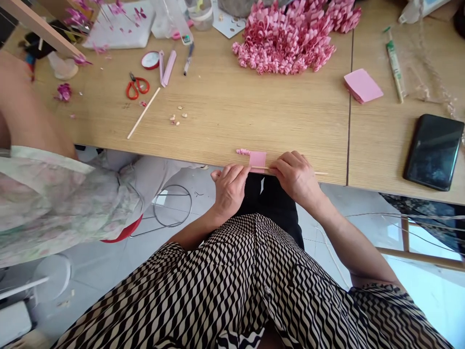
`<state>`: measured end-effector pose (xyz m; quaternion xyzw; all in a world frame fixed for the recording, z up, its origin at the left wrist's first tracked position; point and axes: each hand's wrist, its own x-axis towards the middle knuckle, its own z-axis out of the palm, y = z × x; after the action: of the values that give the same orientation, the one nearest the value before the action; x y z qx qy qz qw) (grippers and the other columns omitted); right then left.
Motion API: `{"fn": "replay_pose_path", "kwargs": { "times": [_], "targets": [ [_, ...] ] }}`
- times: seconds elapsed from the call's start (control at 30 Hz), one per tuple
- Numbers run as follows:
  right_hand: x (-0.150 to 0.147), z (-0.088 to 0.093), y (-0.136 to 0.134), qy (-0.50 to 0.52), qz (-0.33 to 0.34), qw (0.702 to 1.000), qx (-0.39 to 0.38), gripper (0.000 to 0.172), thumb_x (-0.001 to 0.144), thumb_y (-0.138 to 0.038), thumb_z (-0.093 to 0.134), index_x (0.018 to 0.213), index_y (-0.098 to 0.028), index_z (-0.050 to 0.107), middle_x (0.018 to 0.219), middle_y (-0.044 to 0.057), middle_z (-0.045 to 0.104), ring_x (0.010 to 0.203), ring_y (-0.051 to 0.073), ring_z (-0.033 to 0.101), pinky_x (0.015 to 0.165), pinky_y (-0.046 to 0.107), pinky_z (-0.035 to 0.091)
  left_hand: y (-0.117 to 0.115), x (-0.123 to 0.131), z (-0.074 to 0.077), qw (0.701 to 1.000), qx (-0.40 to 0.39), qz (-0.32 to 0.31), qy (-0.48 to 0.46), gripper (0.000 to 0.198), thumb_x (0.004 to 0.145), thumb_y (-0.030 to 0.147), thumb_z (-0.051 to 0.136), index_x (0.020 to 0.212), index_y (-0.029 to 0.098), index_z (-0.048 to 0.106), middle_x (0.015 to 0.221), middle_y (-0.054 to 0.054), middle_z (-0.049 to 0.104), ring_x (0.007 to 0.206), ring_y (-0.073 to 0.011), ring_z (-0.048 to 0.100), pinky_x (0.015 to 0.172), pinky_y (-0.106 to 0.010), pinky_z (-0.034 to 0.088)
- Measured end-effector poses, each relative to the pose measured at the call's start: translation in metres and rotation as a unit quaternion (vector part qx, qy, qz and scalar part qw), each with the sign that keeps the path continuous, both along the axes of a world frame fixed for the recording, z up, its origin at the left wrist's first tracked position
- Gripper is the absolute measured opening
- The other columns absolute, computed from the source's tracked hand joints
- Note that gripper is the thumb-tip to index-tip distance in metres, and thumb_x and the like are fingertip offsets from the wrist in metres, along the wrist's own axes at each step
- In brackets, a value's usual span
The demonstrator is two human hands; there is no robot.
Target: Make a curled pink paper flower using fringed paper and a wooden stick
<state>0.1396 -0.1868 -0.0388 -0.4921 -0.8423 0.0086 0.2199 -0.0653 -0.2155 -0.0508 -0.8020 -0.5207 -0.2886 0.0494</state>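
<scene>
My left hand [229,186] and my right hand [295,175] meet at the table's near edge. Both are closed in a pinch on a thin wooden stick [321,173] that lies along the edge. A small pink paper square [257,159] sits against the stick between my fingers. A tiny curled pink piece [242,151] lies just left of it. The stick's right end pokes out past my right hand.
A pile of curled pink paper petals [290,39] lies at the back, a pink paper stack [362,86] and a dark phone [433,151] to the right. Red scissors [137,87], another stick [143,113] and a pen [188,59] lie left. A person in floral clothing [54,194] sits at left.
</scene>
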Motion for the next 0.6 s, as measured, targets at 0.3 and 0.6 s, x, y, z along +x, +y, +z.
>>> {"fn": "replay_pose_path", "kwargs": {
  "times": [0.3, 0.6],
  "targets": [
    [0.0, -0.002, -0.005, 0.049, -0.016, 0.999, 0.003, 0.023, 0.097, -0.025, 0.046, 0.093, -0.021, 0.068, 0.089, 0.006, 0.065, 0.083, 0.019, 0.049, 0.072, 0.033, 0.039, 0.021, -0.009, 0.003, 0.996, -0.058, -0.032, 0.055, 0.032, 0.101, 0.036, 0.042, 0.122, 0.024, 0.063, 0.095, -0.004, 0.068, 0.09, -0.0199, 0.054, 0.078, -0.038, 0.028],
    [-0.008, -0.001, -0.012, 0.063, -0.032, 0.997, -0.013, 0.024, 0.096, -0.021, 0.045, 0.097, -0.023, 0.069, 0.095, 0.007, 0.064, 0.086, 0.02, 0.048, 0.076, 0.034, 0.038, 0.022, -0.017, 0.002, 0.994, -0.057, -0.057, 0.072, 0.034, 0.101, 0.036, 0.043, 0.125, 0.025, 0.062, 0.095, -0.005, 0.067, 0.089, -0.0203, 0.054, 0.077, -0.038, 0.028]
  ]
}}
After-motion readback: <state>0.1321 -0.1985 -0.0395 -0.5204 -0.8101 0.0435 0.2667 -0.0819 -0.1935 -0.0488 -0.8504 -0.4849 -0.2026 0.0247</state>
